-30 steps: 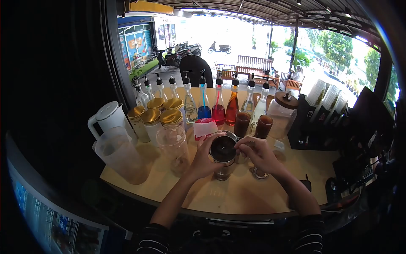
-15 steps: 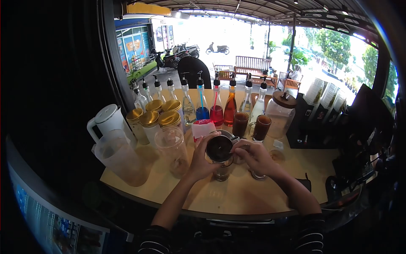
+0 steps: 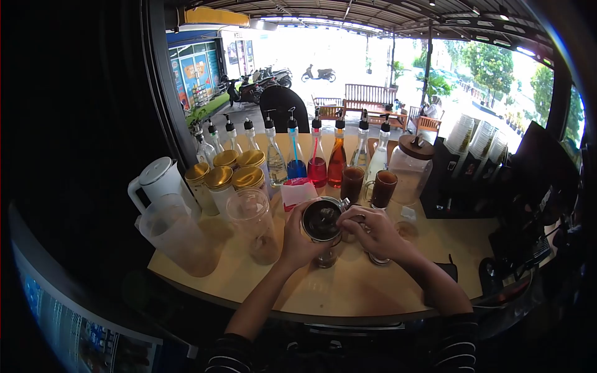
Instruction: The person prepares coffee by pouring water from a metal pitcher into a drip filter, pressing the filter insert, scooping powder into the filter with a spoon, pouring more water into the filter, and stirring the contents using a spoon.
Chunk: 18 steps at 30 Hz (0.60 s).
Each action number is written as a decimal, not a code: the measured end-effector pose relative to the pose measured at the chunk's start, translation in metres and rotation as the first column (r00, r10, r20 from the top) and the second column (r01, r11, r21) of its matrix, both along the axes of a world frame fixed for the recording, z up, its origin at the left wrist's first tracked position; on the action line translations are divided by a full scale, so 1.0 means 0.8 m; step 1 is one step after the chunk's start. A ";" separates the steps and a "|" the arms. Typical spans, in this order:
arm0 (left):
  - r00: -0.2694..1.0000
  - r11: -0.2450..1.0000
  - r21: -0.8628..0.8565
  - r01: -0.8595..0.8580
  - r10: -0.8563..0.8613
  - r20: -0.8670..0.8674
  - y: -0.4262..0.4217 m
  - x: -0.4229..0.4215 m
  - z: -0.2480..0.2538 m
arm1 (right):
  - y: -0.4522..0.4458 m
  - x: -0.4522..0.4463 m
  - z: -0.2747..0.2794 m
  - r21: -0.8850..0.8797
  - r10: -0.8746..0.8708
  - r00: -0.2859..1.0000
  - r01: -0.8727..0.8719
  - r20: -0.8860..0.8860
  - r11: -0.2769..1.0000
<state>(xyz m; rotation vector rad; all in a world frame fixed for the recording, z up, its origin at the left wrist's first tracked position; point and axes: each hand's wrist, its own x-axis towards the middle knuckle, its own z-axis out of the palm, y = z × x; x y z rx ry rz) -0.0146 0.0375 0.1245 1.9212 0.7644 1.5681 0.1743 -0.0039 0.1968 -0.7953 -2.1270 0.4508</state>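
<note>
My left hand is wrapped round the left side of a round metal-rimmed cup with dark liquid in it. Pale glints or bubbles show on the liquid. At the cup's right rim my right hand is closed in a pinch; what its fingers hold is hidden. A shiny metal piece sticks up by the rim, just beyond those fingers. Below the cup stands a clear glass, partly covered by it. Two glass mugs of brown drink, a nearer mug and a second one, stand behind my right hand.
Several pump bottles of syrup line the back. Gold-lidded jars, a clear plastic container, a translucent jug and a white pitcher stand left. At right are a wooden-lidded jar and a cup rack.
The cup has tilted slightly in my left hand, and lighter glints now show on the dark liquid. My right hand stays at the rim, its fingers shifted a little.
</note>
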 end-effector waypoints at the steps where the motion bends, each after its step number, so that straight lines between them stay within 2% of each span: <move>1: 1.000 1.000 -0.002 -0.016 0.016 0.012 -0.001 0.002 0.000 | 0.001 0.000 -0.001 -0.013 -0.017 0.999 0.017 -0.044 1.000; 2: 0.999 0.999 -0.006 -0.032 0.032 0.025 -0.003 0.003 0.000 | 0.002 0.000 -0.001 -0.027 -0.035 0.995 0.033 -0.089 0.999; 5: 0.993 0.993 -0.001 -0.120 0.120 0.019 0.003 0.007 -0.009 | 0.001 0.001 0.002 -0.078 -0.021 0.998 0.017 -0.060 0.997; 9: 0.990 0.989 0.044 -0.138 0.137 0.027 0.000 0.011 -0.012 | 0.001 -0.002 -0.002 -0.030 -0.047 0.992 0.043 -0.120 0.999; 11: 0.987 0.989 0.009 -0.147 0.145 0.074 0.000 0.015 -0.013 | -0.001 -0.005 -0.006 -0.105 -0.037 0.988 0.021 -0.152 0.994; 15: 0.986 0.987 0.011 -0.161 0.161 0.044 -0.003 0.014 -0.014 | -0.003 -0.002 -0.013 -0.114 -0.065 0.986 0.047 -0.156 0.992; 17: 0.992 0.992 0.003 -0.130 0.130 0.004 -0.005 0.012 -0.012 | -0.005 -0.004 -0.004 -0.249 -0.096 0.948 0.018 -0.304 0.968; 18: 0.992 0.992 0.003 -0.130 0.130 0.004 -0.005 0.012 -0.012 | -0.004 -0.003 -0.005 -0.249 -0.096 0.948 0.018 -0.304 0.968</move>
